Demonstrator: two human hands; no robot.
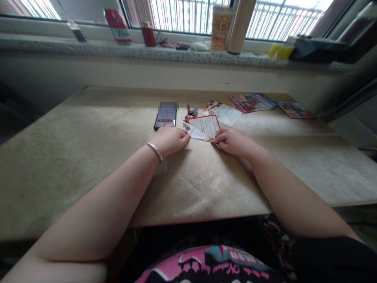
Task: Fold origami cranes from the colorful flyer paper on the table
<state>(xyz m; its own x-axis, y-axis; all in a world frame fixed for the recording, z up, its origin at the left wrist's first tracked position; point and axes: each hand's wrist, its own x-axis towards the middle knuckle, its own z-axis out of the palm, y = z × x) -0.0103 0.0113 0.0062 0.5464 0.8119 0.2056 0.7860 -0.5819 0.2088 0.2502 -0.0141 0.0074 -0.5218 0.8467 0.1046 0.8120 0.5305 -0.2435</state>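
A small printed paper sheet (203, 125) with a red border and dark text lies between my hands on the table, its near edge folded over. My left hand (170, 139), with a silver bangle at the wrist, pinches the sheet's left corner. At the right end of the fold, my right hand (234, 142) grips the paper between thumb and fingers. A phone (166, 116) with a lit screen lies just beyond my left hand. Behind the sheet stand small folded paper figures (192, 111). More printed sheets (228, 114) lie beyond my right hand.
Colourful printed cards (253, 103) lie at the table's back right, with another stack (296, 109) farther right. A patterned cup (221, 29), a tall cylinder (240, 27), a red can (118, 25) and a yellow object (280, 51) stand on the stone windowsill (176, 57).
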